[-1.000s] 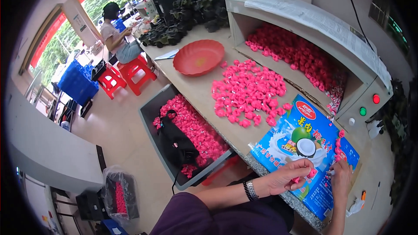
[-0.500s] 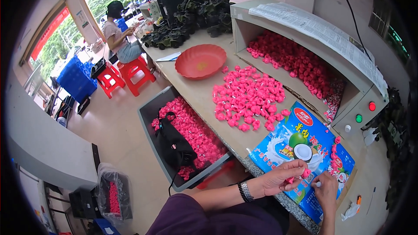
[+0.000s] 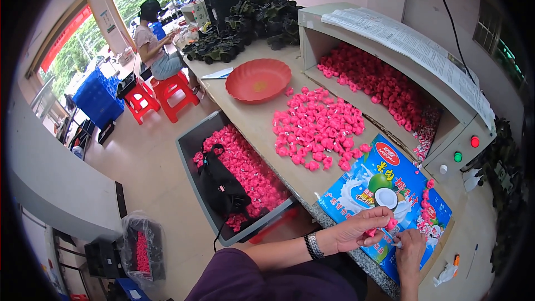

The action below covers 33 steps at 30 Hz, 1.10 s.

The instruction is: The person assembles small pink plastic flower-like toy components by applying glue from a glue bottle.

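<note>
My left hand (image 3: 359,229), with a metal watch band at its wrist, is closed around small pink molded pieces. One pink piece (image 3: 392,223) shows at the fingertips. Close beside it, my right hand (image 3: 409,249) pinches a small whitish object (image 3: 397,244) whose kind I cannot make out. Both hands are over a blue printed cardboard sheet (image 3: 356,184) lying at the table's near edge. Along the sheet's right side runs a row of pink pieces (image 3: 426,203) with small white bits. A large pile of pink pieces (image 3: 317,125) is spread beyond the sheet.
A grey open-fronted box (image 3: 384,30) full of pink pieces stands at the back right. A red scalloped dish (image 3: 259,78) is beyond the pile. Below the table edge sits a grey bin (image 3: 195,189) with pink pieces and a black bag. A seated person (image 3: 153,50) works farther off.
My right hand has shifted slightly left and down with the whitish object, staying near the left hand. The left hand keeps its hold on the pink pieces.
</note>
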Each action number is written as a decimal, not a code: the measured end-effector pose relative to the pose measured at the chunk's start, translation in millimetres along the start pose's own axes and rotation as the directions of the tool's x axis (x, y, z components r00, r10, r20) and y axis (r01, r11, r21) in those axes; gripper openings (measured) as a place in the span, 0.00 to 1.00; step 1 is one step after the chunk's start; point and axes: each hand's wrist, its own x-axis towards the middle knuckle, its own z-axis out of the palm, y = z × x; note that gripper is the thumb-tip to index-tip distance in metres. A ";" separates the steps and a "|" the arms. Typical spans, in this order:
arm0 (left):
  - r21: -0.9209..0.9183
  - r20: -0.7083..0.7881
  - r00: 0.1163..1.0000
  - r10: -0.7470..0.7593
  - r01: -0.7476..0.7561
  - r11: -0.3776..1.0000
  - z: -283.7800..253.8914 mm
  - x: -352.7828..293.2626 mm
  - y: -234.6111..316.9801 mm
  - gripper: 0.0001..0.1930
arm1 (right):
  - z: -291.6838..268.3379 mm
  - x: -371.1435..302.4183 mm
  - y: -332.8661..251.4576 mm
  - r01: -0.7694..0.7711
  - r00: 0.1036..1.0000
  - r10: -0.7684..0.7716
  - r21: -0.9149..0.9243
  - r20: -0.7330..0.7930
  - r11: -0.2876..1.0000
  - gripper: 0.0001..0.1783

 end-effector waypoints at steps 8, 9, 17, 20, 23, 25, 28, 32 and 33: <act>-0.015 -0.005 1.000 -0.010 0.010 1.000 -0.3 -2.7 -1.7 0.09 | 8.5 -5.6 10.5 -0.062 0.998 0.059 0.070 0.036 0.996 0.08; -0.011 -0.011 1.000 -0.008 0.008 1.000 -0.6 -2.2 -0.4 0.09 | 8.7 -4.1 9.6 -0.062 0.998 0.059 0.070 0.035 0.996 0.08; -0.022 -0.005 1.000 -0.011 0.011 1.000 0.3 -2.2 8.4 0.08 | 7.1 -0.4 6.0 -0.238 0.967 0.255 0.300 -0.018 0.924 0.06; -0.007 -0.010 1.000 -0.014 0.014 1.000 -2.0 -2.2 6.8 0.08 | -1.3 -1.0 1.8 -0.410 0.905 0.413 0.473 0.104 0.780 0.06; -0.011 -0.033 0.999 -0.003 0.002 1.000 -3.6 -2.3 -2.6 0.09 | 0.1 -10.1 6.1 -0.435 0.873 0.467 0.662 0.142 0.611 0.06; 0.019 -0.031 0.999 0.039 -0.038 0.999 -2.6 -2.9 -7.7 0.10 | 2.3 -12.7 6.9 -0.431 0.860 0.486 0.729 0.155 0.531 0.05; 0.045 -0.061 0.998 0.020 -0.017 0.999 2.8 -0.4 -13.9 0.10 | -7.1 -14.2 3.2 -0.415 0.829 0.533 0.826 0.170 0.381 0.05; 0.112 -0.108 0.992 0.067 -0.055 0.992 1.8 7.6 -16.4 0.09 | -13.6 -0.2 -12.5 -0.371 0.800 0.591 0.862 0.107 0.346 0.05; 0.165 -0.114 0.986 0.125 -0.106 0.981 0.0 7.8 -15.4 0.09 | -10.7 5.5 -15.1 -0.352 0.809 0.583 0.857 0.077 0.376 0.05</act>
